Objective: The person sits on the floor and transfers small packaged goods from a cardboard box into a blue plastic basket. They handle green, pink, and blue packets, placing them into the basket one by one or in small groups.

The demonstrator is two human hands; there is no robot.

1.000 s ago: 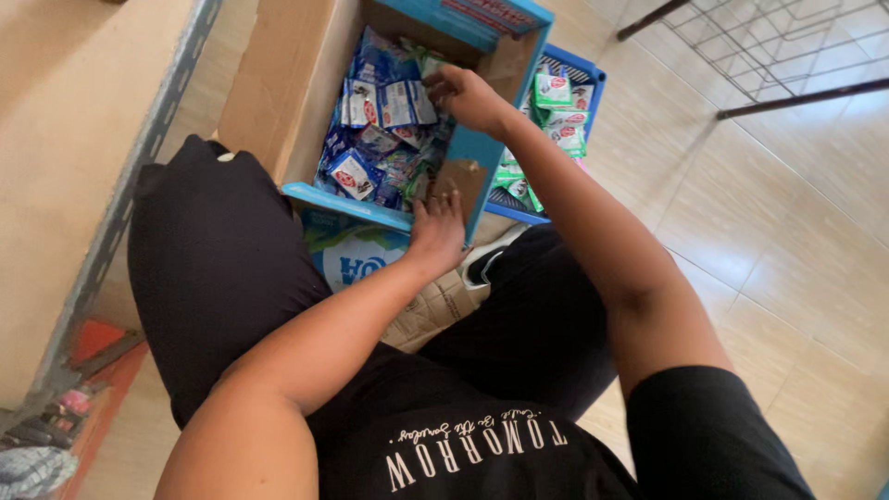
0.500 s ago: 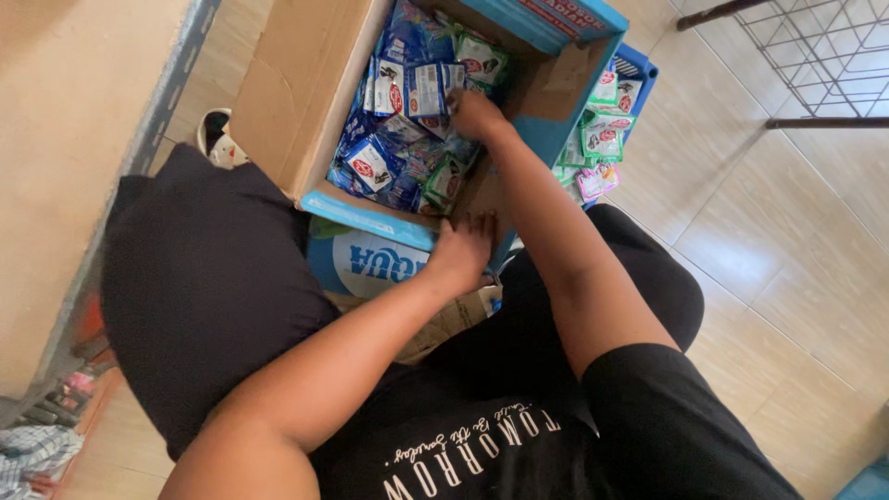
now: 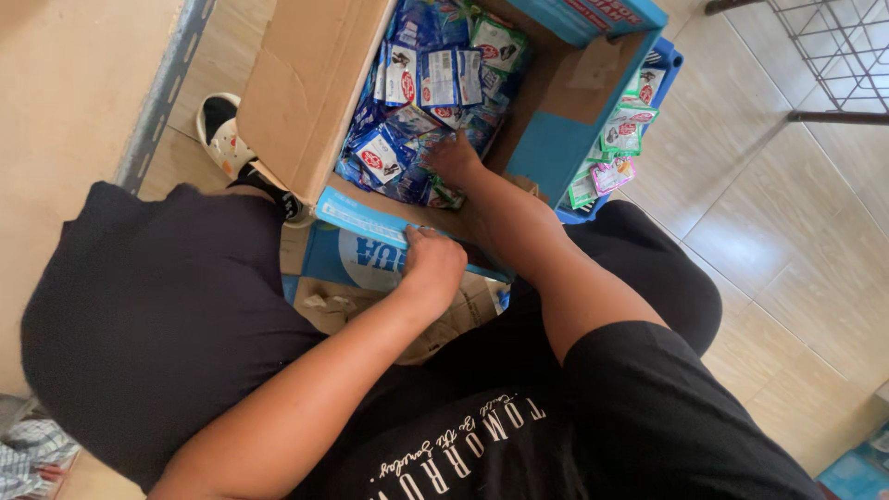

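We grip the near blue rim of the open brown cardboard box point(image 3: 306, 83) with our left hand point(image 3: 433, 264), fingers curled over it. Just beyond, our right hand point(image 3: 454, 159) presses into blue and white sachets point(image 3: 417, 102); its fingers are hidden.

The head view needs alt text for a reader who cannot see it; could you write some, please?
A seated person's right hand reaches into an open cardboard box full of small blue sachets, while the left hand grips the box's near edge. Green and pink sachets fill a blue crate behind it.
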